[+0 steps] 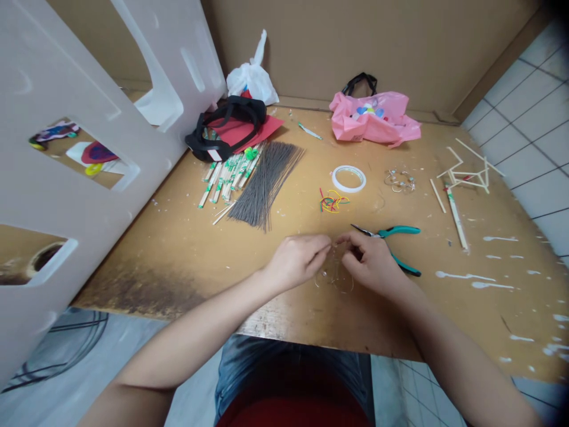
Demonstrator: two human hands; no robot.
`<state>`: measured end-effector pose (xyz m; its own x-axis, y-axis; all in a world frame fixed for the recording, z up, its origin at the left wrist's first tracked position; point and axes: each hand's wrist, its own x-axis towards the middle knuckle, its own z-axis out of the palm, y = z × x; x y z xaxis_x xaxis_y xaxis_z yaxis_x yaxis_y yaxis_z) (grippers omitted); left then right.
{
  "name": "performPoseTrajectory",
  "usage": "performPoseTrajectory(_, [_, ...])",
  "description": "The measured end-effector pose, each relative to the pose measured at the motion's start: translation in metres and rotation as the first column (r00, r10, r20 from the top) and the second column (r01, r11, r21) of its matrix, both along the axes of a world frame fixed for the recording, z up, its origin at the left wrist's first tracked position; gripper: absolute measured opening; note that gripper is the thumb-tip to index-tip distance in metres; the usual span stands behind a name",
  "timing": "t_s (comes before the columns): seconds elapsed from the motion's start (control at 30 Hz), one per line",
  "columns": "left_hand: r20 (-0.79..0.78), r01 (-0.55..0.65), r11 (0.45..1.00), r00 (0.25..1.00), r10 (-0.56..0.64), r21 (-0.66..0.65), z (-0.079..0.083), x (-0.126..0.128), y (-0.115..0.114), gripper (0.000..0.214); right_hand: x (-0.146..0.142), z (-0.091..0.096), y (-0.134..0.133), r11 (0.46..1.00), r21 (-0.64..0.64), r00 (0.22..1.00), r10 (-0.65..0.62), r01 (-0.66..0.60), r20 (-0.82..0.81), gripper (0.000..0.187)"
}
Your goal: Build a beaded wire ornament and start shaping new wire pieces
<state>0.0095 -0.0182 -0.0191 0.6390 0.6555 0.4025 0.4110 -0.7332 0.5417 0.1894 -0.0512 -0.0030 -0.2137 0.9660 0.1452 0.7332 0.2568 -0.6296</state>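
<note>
My left hand (297, 260) and my right hand (370, 261) meet over the near middle of the wooden board (186, 249). Both pinch a thin bent wire piece (334, 277) whose loops hang between and below the fingers. Teal-handled pliers (393, 240) lie on the board just behind my right hand, jaws pointing left. Coloured rubber bands (331, 201) sit a little farther back, and a roll of clear tape (349, 178) lies beyond them.
A bundle of grey wires (267, 181) and wrapped chopsticks (226, 175) lie at the left. A black bag (224, 127), white bag (252, 77) and pink bag (373, 121) stand at the back. A stick frame (466, 175) is at right, a white panel (66, 154) at left.
</note>
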Motion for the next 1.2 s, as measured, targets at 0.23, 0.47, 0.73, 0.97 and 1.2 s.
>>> performPoseTrajectory(0.23, [0.349,0.000,0.867,0.916,0.200,-0.499,0.010,0.000,0.005,0.014,0.006,-0.001,0.005,0.997,-0.003,0.979,0.080,-0.082,-0.188,0.017])
performPoseTrajectory(0.47, [0.436,0.098,0.660,0.820,0.370,-0.745,0.001,-0.001,0.017,0.024,0.007,-0.002,0.007,0.955,-0.276,0.843,-0.060,-0.107,-0.535,0.033])
performPoseTrajectory(0.73, [0.431,0.068,0.697,0.827,0.361,-0.714,0.005,0.000,0.013,0.021,0.007,0.000,0.006,0.974,-0.223,0.908,-0.051,-0.048,-0.416,0.032])
performPoseTrajectory(0.97, [0.420,0.048,0.728,0.842,0.338,-0.684,0.006,0.002,0.009,0.020,0.006,-0.001,0.006,0.978,-0.206,0.926,-0.050,-0.031,-0.375,0.030])
performPoseTrajectory(1.2, [0.421,0.031,0.756,0.845,0.329,-0.654,0.002,0.003,0.007,0.020,0.006,-0.003,0.007,0.991,-0.135,0.944,-0.050,0.006,-0.327,0.028])
